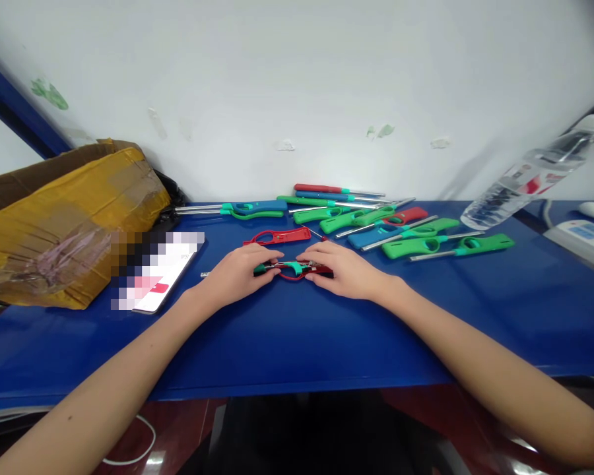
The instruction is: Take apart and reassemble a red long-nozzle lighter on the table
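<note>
While left hand (238, 272) and right hand (350, 270) narrowly pinch 1 opened lighter (294, 268), 1 red shell (286, 236) lies beyond.

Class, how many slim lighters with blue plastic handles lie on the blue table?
3: a blue-handled lighter at left, another at back centre, a third beyond the right hand. Overlap may hide more.

Left hand (242, 272), right hand (349, 270): bare, over the desk (287, 343); fingers (268, 255) curl, pinching; forearms (138, 369) cross its near edge.
</note>
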Demonstrator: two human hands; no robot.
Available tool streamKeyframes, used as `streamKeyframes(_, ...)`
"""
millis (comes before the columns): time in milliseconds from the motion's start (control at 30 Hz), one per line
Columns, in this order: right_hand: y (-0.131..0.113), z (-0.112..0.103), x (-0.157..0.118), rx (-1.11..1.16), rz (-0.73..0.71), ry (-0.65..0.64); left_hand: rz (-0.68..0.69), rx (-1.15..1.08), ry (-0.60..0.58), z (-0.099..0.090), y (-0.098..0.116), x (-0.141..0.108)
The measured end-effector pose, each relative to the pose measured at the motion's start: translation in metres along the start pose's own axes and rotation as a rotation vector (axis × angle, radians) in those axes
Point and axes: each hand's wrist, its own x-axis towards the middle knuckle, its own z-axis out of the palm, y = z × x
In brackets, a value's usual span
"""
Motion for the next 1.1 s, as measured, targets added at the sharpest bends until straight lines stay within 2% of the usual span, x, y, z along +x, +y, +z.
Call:
streamKeyframes(167,0.000,0.001,0.000,0.000,-0.006,-0.004,0.056,-0.024,-0.011,0.001,0.000,0.000)
streamKeyframes(400,-0.001,0.002,0.000,-0.008,-0.004,-0.002,0.056,-0.037,-0.003,0.002,-0.002,0.001)
streamKeyframes(633,0.000,0.003,0.000,0.003,-0.006,0.010,0.034,-0.016,-0.050,0.002,-0.003,-0.001)
streamKeyframes(900,0.005,0.012,0.000,0.117,0.045,0.100,0.042,-0.092,0.014,0.001,-0.002,0.000)
streamKeyframes(1100,0.000,0.010,0.000,-0.084,-0.059,0.189,0.014,-0.113,0.072,0.000,0.001,0.001)
